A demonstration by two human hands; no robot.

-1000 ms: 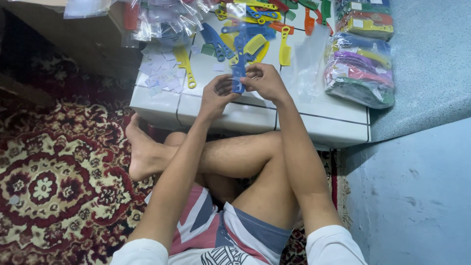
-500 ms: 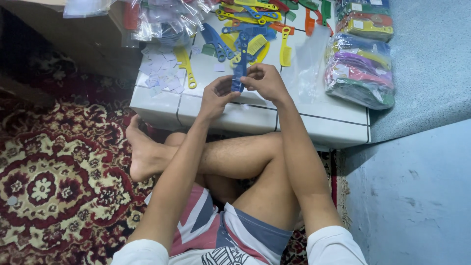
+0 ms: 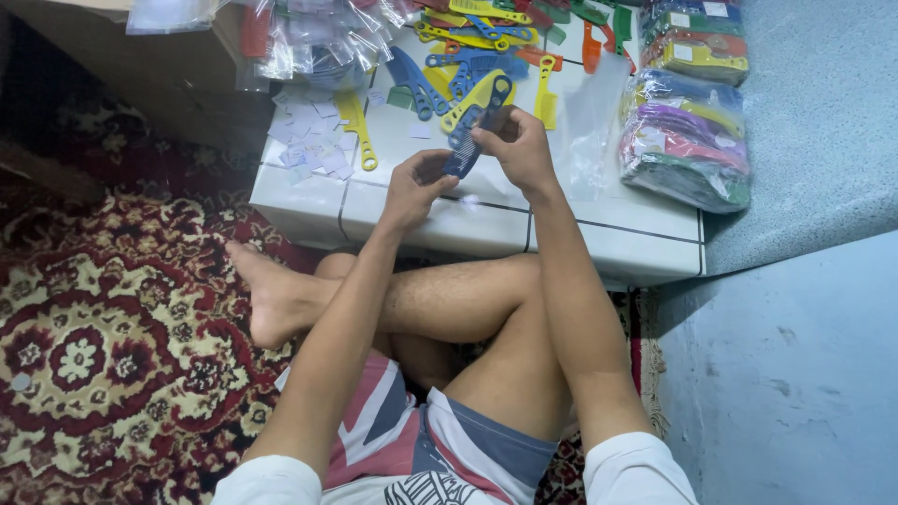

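Both my hands grip dark blue comb over desk's front edge: left hand at lower end, right hand at top.

- Short white cotton sleeves cover both upper arms, ending above the elbows.
- Forearms, left hand and right hand are bare: no watch, ring or glove.
- Striped cloth shorts in red, white and slate blue, with a black scribbled print near the waist.
- Legs bare; the foot wears no shoe or sock.
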